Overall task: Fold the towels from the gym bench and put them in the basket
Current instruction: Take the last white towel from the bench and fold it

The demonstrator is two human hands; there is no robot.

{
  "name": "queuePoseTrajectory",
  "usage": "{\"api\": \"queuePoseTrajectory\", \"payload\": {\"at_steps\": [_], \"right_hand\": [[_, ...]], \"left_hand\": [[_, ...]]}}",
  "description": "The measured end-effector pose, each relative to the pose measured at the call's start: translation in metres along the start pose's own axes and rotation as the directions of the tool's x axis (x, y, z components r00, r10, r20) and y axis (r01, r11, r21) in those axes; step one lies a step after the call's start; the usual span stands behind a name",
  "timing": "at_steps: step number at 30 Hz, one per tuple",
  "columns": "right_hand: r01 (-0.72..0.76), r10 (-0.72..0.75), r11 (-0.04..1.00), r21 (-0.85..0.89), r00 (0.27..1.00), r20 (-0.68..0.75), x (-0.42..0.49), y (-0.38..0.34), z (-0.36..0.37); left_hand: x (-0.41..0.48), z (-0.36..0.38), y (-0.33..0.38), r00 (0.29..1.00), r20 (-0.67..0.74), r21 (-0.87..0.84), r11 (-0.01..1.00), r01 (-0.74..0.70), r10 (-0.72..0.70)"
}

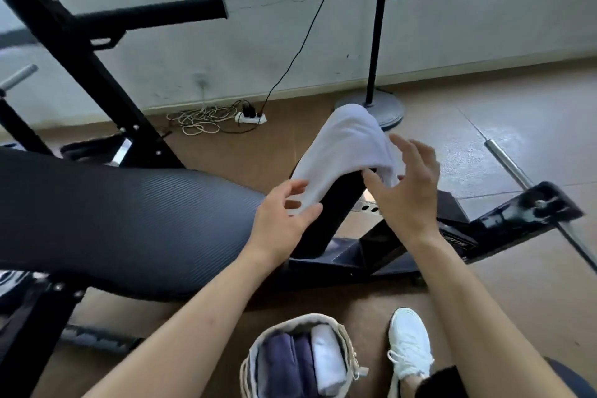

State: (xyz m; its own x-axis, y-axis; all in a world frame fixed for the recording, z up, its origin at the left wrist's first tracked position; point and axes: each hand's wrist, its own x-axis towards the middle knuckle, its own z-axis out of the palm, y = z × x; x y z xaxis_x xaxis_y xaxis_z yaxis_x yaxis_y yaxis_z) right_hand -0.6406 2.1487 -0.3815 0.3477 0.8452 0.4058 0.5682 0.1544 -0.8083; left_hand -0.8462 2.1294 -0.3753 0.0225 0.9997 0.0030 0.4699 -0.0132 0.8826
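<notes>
Folded towels (290, 362) are being held in the basket (292, 321). Beyond, the left hand (284, 213) and right hand (403, 191) are being held with fingers spread, gripping nothing, flanking the white towel (345, 145), which is being carried draped over the black post (329, 213) beside the padded surface (129, 220).

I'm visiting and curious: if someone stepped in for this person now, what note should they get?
Left hand: open, at the lower edge of the white cloth towel draped over the bench's black padded post.
Right hand: open, at its right edge.
Done: dark blue folded towels and a white folded towel sit in the pale woven basket.
Left: fold the draped towel, add it.
</notes>
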Motion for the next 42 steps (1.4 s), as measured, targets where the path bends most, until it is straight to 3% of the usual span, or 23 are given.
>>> {"api": "queuePoseTrajectory", "payload": {"at_steps": [3, 7, 10, 14, 17, 20, 24, 27, 34, 38, 42], "right_hand": [[-0.194, 0.167, 0.965, 0.176, 0.974, 0.155, 0.005, 0.013, -0.003], [-0.285, 0.218, 0.931, 0.23, 0.936, 0.277, 0.01, 0.023, -0.001], [-0.305, 0.219, 0.904, 0.3, 0.932, 0.289, 0.01, 0.027, 0.003], [-0.338, 0.252, 0.875, 0.348, 0.93, 0.269, 0.012, 0.029, 0.002], [-0.358, 0.257, 0.893, 0.271, 0.903, 0.344, 0.011, 0.027, -0.008], [-0.241, 0.169, 0.966, 0.098, 0.869, 0.466, 0.003, 0.026, -0.023], [-0.222, 0.146, 0.973, 0.068, 0.813, 0.563, -0.018, 0.021, -0.041], [-0.224, 0.119, 0.969, 0.101, 0.787, 0.606, -0.037, 0.013, -0.053], [-0.301, 0.207, 0.953, 0.029, 0.721, 0.661, -0.099, -0.017, -0.065], [-0.457, 0.255, 0.884, 0.096, 0.645, 0.721, -0.141, -0.038, -0.063], [-0.578, 0.311, 0.801, 0.154, 0.622, 0.719, -0.178, -0.05, -0.06]], "left_hand": [[0.019, 0.014, 0.01, 0.999, 0.043, 0.068, 0.998, -0.011, 0.008], [0.037, 0.024, 0.007, 0.997, 0.019, 0.176, 0.982, -0.074, 0.072], [0.042, 0.023, 0.004, 0.988, -0.039, 0.247, 0.96, -0.135, 0.149], [0.038, 0.014, 0.004, 0.987, 0.014, 0.198, 0.967, -0.158, 0.158], [0.028, 0.001, 0.0, 0.991, 0.071, 0.105, 0.987, -0.123, 0.116], [0.008, -0.02, -0.001, 0.987, 0.137, 0.033, 0.996, -0.084, 0.078], [-0.029, -0.047, -0.006, 0.982, 0.19, -0.055, 0.998, 0.011, -0.001], [-0.06, -0.063, -0.014, 0.981, 0.184, -0.117, 0.989, 0.088, -0.066], [-0.135, -0.09, -0.046, 0.978, 0.078, -0.251, 0.946, 0.207, -0.193], [-0.186, -0.102, -0.069, 0.988, 0.096, -0.143, 0.98, 0.137, -0.124], [-0.236, -0.103, -0.092, 0.989, 0.109, -0.059, 0.992, 0.109, -0.103]]}}
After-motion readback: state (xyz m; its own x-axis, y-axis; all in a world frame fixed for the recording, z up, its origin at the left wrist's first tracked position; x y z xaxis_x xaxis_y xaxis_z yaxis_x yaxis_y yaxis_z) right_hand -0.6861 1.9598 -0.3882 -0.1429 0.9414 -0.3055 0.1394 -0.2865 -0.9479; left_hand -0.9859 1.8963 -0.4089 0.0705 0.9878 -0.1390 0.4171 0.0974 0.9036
